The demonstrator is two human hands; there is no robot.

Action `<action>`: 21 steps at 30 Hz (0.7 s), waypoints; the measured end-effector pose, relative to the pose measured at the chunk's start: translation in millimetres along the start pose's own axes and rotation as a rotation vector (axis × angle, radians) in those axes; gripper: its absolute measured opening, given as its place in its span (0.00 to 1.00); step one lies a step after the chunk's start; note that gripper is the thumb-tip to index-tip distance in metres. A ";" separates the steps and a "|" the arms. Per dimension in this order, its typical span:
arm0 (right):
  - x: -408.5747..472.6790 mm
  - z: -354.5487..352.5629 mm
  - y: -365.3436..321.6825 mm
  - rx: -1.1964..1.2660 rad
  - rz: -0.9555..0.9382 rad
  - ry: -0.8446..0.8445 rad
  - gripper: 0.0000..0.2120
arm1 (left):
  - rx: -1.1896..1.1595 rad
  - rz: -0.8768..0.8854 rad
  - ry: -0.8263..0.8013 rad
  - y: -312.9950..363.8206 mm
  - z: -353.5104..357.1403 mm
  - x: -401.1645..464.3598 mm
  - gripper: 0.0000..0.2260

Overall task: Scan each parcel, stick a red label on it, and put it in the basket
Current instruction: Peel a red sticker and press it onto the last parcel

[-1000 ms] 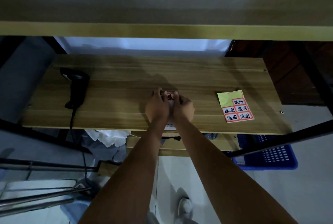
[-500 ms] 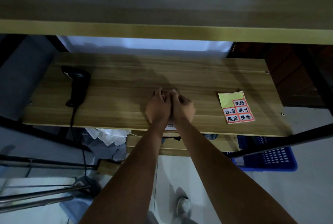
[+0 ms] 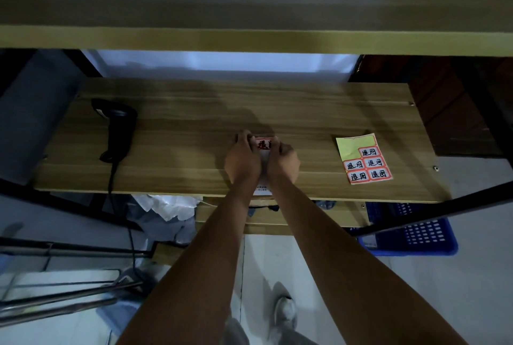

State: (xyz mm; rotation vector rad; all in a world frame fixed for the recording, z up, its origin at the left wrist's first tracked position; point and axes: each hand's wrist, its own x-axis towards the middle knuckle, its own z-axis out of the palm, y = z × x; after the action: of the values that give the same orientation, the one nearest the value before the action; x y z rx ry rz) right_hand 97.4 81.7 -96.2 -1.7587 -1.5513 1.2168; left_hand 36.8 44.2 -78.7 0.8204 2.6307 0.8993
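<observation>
Centrally, both hands are closed on one parcel (image 3: 262,158) lying at the near edge of the wooden shelf (image 3: 194,133), its near end hanging slightly past that edge. The left hand (image 3: 242,162) and the right hand (image 3: 283,162) sit side by side, knuckles up, fingers curled inward; their fingertips press down on either side of one red label (image 3: 263,144) at the parcel's 12 o'clock end. The label shows black handwritten characters, only the first, 退, being legible between the fingers. Small print on the parcel's near end is too small to read. Both forearms run straight in from 6 o'clock, nearly parallel.

At 3 o'clock from the hands, well apart, lies one yellow label sheet (image 3: 348,146) carrying five red labels, each handwritten 退回; its upper left area is bare backing.

At 9 o'clock, well apart, one black handheld scanner (image 3: 118,128) lies on the shelf, its cable dropping over the near edge.

At 4 o'clock, below the shelf, one blue perforated basket (image 3: 422,236) stands on the floor, partly hidden by a black frame bar
</observation>
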 end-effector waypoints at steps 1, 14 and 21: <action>-0.6 0.3 -0.4 0.000 0.000 0.005 0.24 | -0.008 0.008 -0.010 -0.7 0.2 0.7 0.12; -0.9 -9.4 -3.3 -0.197 -0.109 -0.062 0.26 | -0.183 0.138 -0.144 -19.3 -2.3 5.6 0.13; 1.6 -9.4 2.8 -0.189 -0.156 -0.068 0.23 | -0.160 0.160 -0.109 -18.9 -3.1 4.2 0.14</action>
State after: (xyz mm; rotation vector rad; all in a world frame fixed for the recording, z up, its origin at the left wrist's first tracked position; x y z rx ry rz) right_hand 106.8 84.3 -94.5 -1.6873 -1.8593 1.0950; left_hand 24.0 32.8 -88.3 1.0182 2.3911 1.0583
